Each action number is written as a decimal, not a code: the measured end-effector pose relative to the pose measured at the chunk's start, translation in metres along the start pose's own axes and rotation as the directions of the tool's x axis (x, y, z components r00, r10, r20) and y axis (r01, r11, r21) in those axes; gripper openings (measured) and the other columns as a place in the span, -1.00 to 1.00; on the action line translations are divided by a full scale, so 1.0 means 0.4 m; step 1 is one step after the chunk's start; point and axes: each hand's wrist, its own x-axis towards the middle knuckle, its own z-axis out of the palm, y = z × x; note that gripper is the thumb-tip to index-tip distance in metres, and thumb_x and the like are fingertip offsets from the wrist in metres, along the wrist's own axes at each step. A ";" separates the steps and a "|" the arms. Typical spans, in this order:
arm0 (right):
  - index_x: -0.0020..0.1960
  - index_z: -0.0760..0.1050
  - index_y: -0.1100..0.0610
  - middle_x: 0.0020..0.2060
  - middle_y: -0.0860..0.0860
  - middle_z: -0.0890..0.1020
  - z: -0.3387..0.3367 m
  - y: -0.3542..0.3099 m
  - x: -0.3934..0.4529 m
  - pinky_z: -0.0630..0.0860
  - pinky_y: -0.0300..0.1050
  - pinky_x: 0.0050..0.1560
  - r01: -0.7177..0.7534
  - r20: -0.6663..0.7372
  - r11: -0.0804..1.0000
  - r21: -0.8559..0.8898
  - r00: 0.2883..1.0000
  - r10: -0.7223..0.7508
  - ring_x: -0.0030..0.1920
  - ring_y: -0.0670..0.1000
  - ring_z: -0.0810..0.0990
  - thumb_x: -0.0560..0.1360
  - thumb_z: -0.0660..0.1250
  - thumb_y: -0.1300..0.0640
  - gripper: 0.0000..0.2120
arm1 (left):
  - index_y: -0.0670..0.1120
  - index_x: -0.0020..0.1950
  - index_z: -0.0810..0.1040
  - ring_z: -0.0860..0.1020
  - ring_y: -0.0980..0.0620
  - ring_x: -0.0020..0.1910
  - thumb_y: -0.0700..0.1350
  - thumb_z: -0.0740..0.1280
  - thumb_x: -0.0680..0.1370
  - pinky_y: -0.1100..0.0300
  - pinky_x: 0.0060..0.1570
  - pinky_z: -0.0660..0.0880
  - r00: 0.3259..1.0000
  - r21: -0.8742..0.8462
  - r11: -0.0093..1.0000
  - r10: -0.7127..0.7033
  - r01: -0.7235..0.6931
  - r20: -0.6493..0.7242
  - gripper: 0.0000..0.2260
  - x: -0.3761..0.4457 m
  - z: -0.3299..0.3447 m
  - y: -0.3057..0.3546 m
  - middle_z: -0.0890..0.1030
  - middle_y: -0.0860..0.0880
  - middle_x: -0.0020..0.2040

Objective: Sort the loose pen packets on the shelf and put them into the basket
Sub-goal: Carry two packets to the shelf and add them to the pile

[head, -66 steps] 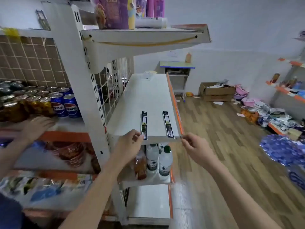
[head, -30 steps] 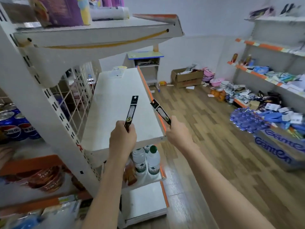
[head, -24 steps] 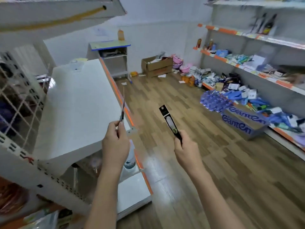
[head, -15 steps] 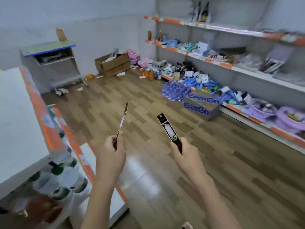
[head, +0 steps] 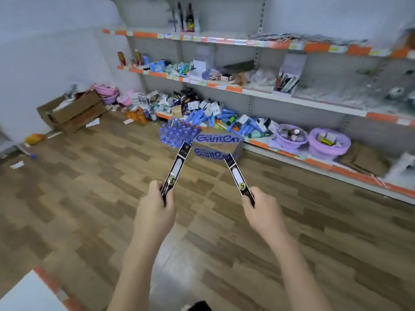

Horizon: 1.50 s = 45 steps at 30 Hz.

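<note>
My left hand (head: 157, 207) grips the lower end of a narrow black pen packet (head: 176, 168) with a white window and a round "5" label. It tilts up to the right. My right hand (head: 261, 208) grips a second, matching pen packet (head: 237, 175), which leans up to the left. Both packets are held over the wooden floor, facing the wall shelves. Two purple baskets (head: 290, 140) (head: 329, 149) holding small items stand on the lowest wall shelf at the right.
A "Gamten" cardboard box (head: 216, 144) and a pack of blue bottles (head: 177, 132) sit on the floor ahead. Wall shelves (head: 280, 95) carry mixed goods. Open cardboard boxes (head: 71, 111) lie at the far left. A white shelf corner (head: 27, 295) shows at bottom left.
Both hands picked the two packets off the white shelf. My view has swung right, away from that shelf, to face the wall shelves and baskets. The left packet has turned its face to me.
</note>
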 end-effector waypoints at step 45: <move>-0.11 0.36 0.16 -0.36 0.03 0.42 -0.722 0.703 1.950 0.19 -0.07 -0.33 -0.332 -0.479 0.939 -0.086 0.840 0.254 -0.29 0.15 0.44 0.59 0.15 0.14 -0.87 | -0.23 -0.01 0.45 0.41 -0.06 -0.39 -0.16 0.07 0.64 0.16 -0.40 0.25 0.899 -0.172 0.934 0.350 -0.314 0.262 -0.79 1.570 1.415 1.219 0.46 -0.14 -0.36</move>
